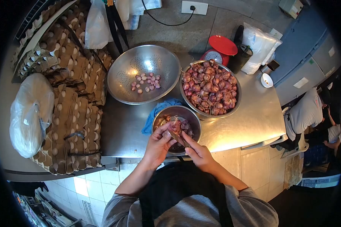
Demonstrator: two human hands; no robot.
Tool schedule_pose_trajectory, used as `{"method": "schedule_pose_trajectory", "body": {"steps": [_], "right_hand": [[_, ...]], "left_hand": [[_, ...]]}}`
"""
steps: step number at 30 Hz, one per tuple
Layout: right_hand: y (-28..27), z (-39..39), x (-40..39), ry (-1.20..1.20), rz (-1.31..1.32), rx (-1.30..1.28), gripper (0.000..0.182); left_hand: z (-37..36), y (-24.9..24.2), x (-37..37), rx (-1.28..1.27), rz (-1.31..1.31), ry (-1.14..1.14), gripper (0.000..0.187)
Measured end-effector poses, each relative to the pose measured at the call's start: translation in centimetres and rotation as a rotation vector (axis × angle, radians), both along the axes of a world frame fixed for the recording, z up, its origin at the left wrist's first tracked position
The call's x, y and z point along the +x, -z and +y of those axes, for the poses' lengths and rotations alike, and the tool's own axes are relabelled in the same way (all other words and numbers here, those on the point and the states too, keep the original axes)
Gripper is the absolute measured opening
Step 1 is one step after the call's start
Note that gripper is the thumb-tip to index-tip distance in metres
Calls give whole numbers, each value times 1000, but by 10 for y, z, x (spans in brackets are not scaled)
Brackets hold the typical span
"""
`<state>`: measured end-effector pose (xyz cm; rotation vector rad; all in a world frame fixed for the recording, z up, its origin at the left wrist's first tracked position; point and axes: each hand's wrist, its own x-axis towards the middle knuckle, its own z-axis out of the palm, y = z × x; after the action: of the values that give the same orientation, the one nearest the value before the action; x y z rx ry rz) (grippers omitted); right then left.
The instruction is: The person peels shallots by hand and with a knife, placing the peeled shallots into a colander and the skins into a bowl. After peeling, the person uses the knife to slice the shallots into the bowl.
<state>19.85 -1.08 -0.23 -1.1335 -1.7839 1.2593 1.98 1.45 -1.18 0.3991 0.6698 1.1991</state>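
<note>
My left hand point(158, 146) is closed around a shallot, which its fingers partly hide, over a small steel bowl point(196, 118). In my right hand point(201, 154) is a small knife point(177, 137), its blade pointing up and left against the shallot. Purple skins point(186, 126) lie inside the bowl below my fingers. Just beyond, to the right, a large steel bowl point(236, 101) is heaped with unpeeled shallots point(210, 86). A steel colander point(119, 72) at the back left holds several peeled shallots point(148, 79).
A blue cloth point(151, 118) lies beside the small bowl. Stacked egg trays point(74, 132) and a plastic bag point(31, 113) crowd the left. A red scale point(222, 45), dark container point(243, 58) and white cup point(266, 80) stand at back right. Other people point(305, 109) are at far right.
</note>
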Motion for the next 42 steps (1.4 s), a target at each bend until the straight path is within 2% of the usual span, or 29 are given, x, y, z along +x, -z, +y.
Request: {"method": "schedule_pose_trajectory", "body": {"steps": [10,16,19,22,28,34,37,40,42], "right_hand": [[22,2,-17,66,23,90,46],[27,0,-31,172,95,46,35],[31,3,-37,229,147,121,26],[28,3,-35,220,302,-220,18],[5,10,-39,221,709,-503,13],[-10,17,-29,192,688,-753,11],[-10,23,-19,116,810,-768,12],[-16,24,-14,121,835,-752,14],[-14,24,-14,132,805,-715,14]], "left_hand": [[-14,7,8,31,60,-98,29],[-18,7,14,74,126,-164,29],[-20,14,18,159,171,-190,30],[-20,13,23,152,230,-228,32],[-19,9,25,216,317,-212,34],[-14,10,22,325,416,-140,35],[-10,11,17,314,294,-65,34],[-5,-4,14,93,79,37,32],[-4,-5,14,71,97,69,32]]}}
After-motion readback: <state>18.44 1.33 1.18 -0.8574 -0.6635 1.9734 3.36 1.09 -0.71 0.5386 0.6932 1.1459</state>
